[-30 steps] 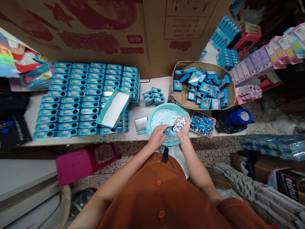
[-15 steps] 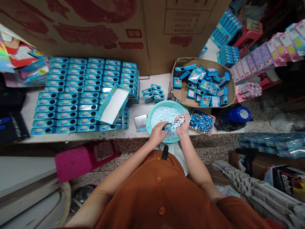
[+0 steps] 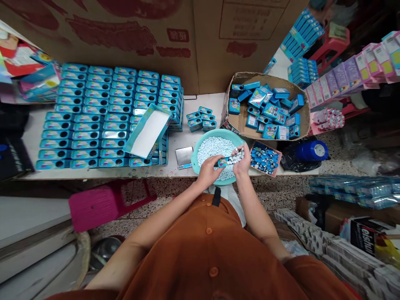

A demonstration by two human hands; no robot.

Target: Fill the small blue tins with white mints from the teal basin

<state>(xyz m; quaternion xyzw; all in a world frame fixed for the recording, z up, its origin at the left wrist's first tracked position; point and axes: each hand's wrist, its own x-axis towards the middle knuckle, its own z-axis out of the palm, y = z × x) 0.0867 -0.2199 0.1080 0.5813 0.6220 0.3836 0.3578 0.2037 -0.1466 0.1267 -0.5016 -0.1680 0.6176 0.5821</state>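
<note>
Over the turquoise basin (image 3: 196, 149), my left hand (image 3: 208, 171) grips a small blue tin (image 3: 223, 162) between thumb and fingers, its end turned toward my right hand. My right hand (image 3: 243, 161) is cupped around a handful of small white candies (image 3: 237, 155), which touch or nearly touch the tin's end. More white candies (image 3: 212, 146) fill the basin below. Right of the basin, a shallow pink box (image 3: 278, 166) holds blue and silver round pieces. Several small blue tins (image 3: 195, 124) stand just behind the basin.
Rows of blue tins (image 3: 86, 133) cover the left of the table, with an open lid-like box (image 3: 146, 132) lying on them. A cut carton (image 3: 229, 85) of blue boxes stands back right. A large cardboard box (image 3: 200, 46) walls off the back. A pink stool (image 3: 90, 208) is below left.
The view has shifted slightly. Both hands stay over the basin, the tin still in the left and the candies in the right, with the tin's printed face turned a little more into view.
</note>
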